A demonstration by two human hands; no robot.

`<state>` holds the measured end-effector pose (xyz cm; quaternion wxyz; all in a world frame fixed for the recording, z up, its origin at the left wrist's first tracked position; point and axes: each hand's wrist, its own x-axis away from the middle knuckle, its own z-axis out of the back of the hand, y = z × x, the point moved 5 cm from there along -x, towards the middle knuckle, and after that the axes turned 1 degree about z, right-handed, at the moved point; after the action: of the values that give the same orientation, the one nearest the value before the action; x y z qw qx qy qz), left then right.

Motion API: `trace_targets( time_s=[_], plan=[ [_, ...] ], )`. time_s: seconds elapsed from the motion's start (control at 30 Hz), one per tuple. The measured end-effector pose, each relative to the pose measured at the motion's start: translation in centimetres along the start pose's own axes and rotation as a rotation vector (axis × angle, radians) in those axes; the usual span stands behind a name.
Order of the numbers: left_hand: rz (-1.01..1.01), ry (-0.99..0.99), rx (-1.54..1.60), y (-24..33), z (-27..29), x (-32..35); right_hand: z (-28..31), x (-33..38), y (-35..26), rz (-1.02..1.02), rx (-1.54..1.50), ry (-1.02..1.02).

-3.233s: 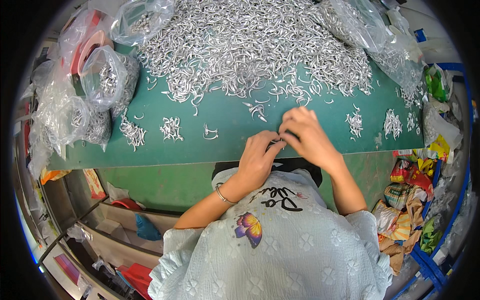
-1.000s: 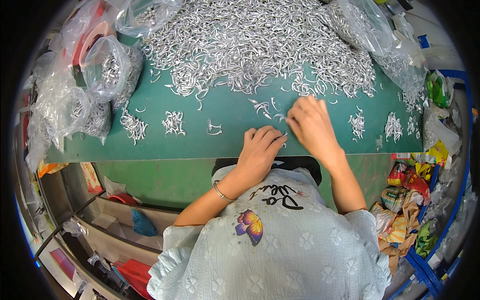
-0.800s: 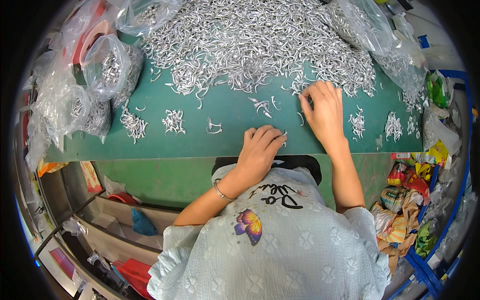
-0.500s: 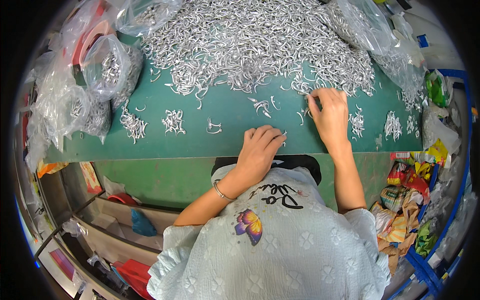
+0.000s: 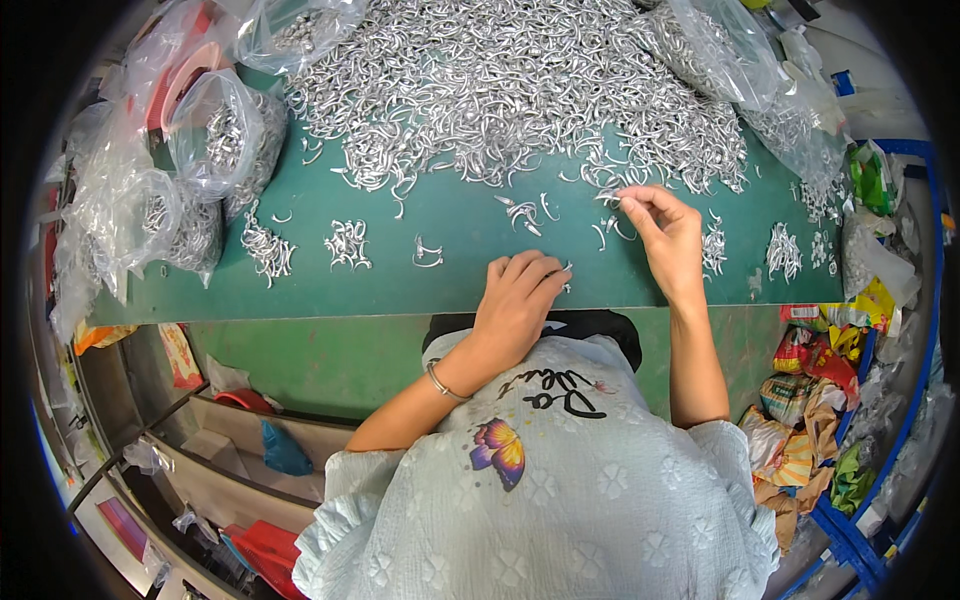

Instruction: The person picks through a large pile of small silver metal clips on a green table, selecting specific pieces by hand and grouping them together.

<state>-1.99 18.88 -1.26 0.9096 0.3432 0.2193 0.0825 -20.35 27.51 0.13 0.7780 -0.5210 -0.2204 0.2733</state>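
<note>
My right hand (image 5: 668, 240) is over the table just short of the big pile, thumb and forefinger pinched on a small curved silver metal piece (image 5: 607, 196). Bent and drawn together, the fingers of my left hand (image 5: 518, 295) rest at the near edge of the table. Bits of silver metal (image 5: 568, 279) show at its fingertips; what lies under the fingers is hidden. Between the hands and the large pile of curved silver pieces (image 5: 520, 90) lies a small loose group (image 5: 523, 215). A few pieces lie close to the right fingertips.
Small heaps (image 5: 347, 244) of silver pieces line the green table (image 5: 300, 295), with another heap (image 5: 784, 252) at the right. Clear plastic bags (image 5: 215, 150) of metal parts stand left; another bag (image 5: 715, 60) is at back right. Colourful packets (image 5: 800, 360) fill the right side.
My right hand has drawn back slightly from the pile's edge toward me, and a curved silver piece now shows in its pinch. The left hand stays in place.
</note>
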Motion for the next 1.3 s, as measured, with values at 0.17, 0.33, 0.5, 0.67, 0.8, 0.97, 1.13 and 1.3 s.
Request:
trace_targets(
  time_s=[0.17,0.33,0.5,0.67,0.8,0.97,1.13,1.3],
  plan=[
    [0.025,0.01,0.018,0.1,-0.1,0.0,-1.4,1.2,0.9,-0.111,-0.247,-0.09],
    [0.121,0.194,0.165,-0.2,2.0,-1.6,-1.8,1.9,0.5,-0.088,-0.196,-0.145],
    [0.242,0.157,0.511,-0.7,3.1,-5.3,-2.4,2.8,-0.7,-0.048,-0.196,-0.223],
    [0.24,0.289,0.486,-0.6,2.8,-5.5,-2.6,3.2,-2.1,0.05,-0.093,-0.267],
    [0.397,0.223,0.68,-0.8,2.3,-5.0,-2.5,3.6,-3.6,0.131,0.009,-0.33],
    [0.811,0.021,1.489,-2.5,-0.1,-3.9,-2.3,3.3,-2.6,-0.027,-0.568,-0.416],
    [0.633,0.298,0.899,-4.5,2.7,-4.5,-1.8,2.5,-2.6,-0.004,-0.248,-0.274],
    [0.388,0.313,0.053,-4.8,5.4,-5.5,-4.3,3.0,-3.4,0.53,0.633,-0.179]
  ],
)
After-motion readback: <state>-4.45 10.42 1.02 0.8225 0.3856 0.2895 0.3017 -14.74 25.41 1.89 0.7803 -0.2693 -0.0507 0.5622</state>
